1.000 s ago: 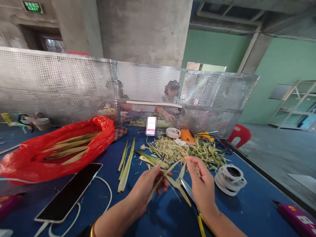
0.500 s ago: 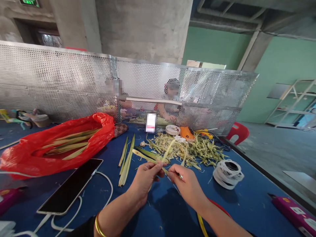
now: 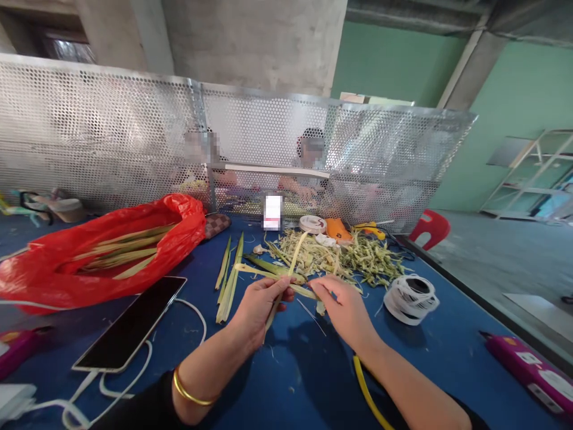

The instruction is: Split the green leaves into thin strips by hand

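Observation:
My left hand [image 3: 264, 301], with a gold bangle at the wrist, pinches pale green leaf strips [image 3: 295, 254] where they cross. One strip stands up from the fingers, one points left, and another hangs below the hand. My right hand [image 3: 344, 307] is closed on the strip's right-hand stretch [image 3: 303, 291], a short way from my left fingers. The thumb and fingertips of that hand partly hide the strip's end. Beyond my hands, a wider green leaf [image 3: 268, 264] rests on the blue table [image 3: 286, 382].
Cut leaf scraps [image 3: 313, 254] are heaped behind my hands. Loose long leaves [image 3: 230, 286] lie left. A red plastic bag [image 3: 179, 218] holds more leaves, near a phone [image 3: 129, 325] with white cables. White tape rolls [image 3: 410, 300] stand right. A perforated metal screen [image 3: 268, 128] borders the back.
My right hand has drawn right, away from my left, and the strip between them now shows. A strip now hangs below my left hand. The view has tilted slightly down.

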{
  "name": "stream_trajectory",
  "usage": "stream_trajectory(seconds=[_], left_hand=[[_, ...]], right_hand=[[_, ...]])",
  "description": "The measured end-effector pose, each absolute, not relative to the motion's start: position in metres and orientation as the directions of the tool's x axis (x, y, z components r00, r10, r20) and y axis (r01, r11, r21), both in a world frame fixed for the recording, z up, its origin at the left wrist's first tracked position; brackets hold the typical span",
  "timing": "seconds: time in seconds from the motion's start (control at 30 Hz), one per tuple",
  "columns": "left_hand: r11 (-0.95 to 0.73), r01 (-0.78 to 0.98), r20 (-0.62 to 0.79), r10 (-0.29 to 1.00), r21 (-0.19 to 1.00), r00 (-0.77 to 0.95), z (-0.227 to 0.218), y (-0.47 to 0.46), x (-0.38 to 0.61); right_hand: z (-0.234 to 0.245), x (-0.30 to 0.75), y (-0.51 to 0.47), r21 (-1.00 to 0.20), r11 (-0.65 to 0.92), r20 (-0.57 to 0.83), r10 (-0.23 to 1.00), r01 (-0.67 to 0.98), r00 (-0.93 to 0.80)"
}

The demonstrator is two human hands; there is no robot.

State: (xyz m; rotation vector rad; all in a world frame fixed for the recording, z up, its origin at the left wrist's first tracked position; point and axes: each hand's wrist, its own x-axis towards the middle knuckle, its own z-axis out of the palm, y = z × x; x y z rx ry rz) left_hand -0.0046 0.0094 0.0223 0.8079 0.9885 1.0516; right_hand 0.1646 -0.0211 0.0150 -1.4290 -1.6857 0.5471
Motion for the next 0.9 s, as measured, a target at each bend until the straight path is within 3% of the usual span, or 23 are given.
stream_trajectory(seconds=[0.13,0.27,0.4,0.47,0.57,0.67,0.73,0.83,0.9], left_hand=[[0.325,-0.244,-0.262,0.930,0.914,0.258,0.019,-0.002,0.004],[0.338,-0.125,-0.267,0.882,0.933,0.387,0.019,-0.015,0.012],[0.323,-0.088,-0.258,0.868,0.942,0.425,0.018,-0.013,0.013],[0.283,-0.121,-0.233,0.919,0.951,0.318,0.016,-0.005,0.010],[0.223,-0.185,-0.230,0.973,0.957,-0.013,0.015,0.008,0.001],[0.027,-0.229,-0.093,0.955,0.973,-0.282,0.019,0.015,-0.007],[-0.125,-0.161,0.064,0.938,0.979,-0.340,0.024,0.014,-0.011],[-0.312,0.141,0.326,0.942,0.940,-0.084,0.031,0.007,-0.012],[-0.421,0.321,0.387,0.907,0.848,0.169,0.033,0.001,-0.010]], right_hand=[[0.016,0.164,-0.019,-0.794,0.322,0.393,0.919,0.517,0.031],[0.016,0.161,-0.020,-0.958,0.177,0.190,0.981,0.226,0.034],[0.017,0.161,-0.019,-0.995,0.098,0.099,0.989,0.009,0.107],[0.017,0.163,-0.018,-0.988,0.154,0.157,0.968,0.028,0.194],[0.017,0.166,-0.016,-0.963,0.243,0.267,0.927,0.120,0.264],[0.017,0.168,-0.017,-0.932,0.310,0.352,0.901,0.190,0.253],[0.017,0.167,-0.019,-0.908,0.351,0.400,0.891,0.231,0.217],[0.019,0.165,-0.022,-0.869,0.415,0.465,0.870,0.269,0.161],[0.021,0.164,-0.024,-0.851,0.446,0.494,0.859,0.278,0.133]])
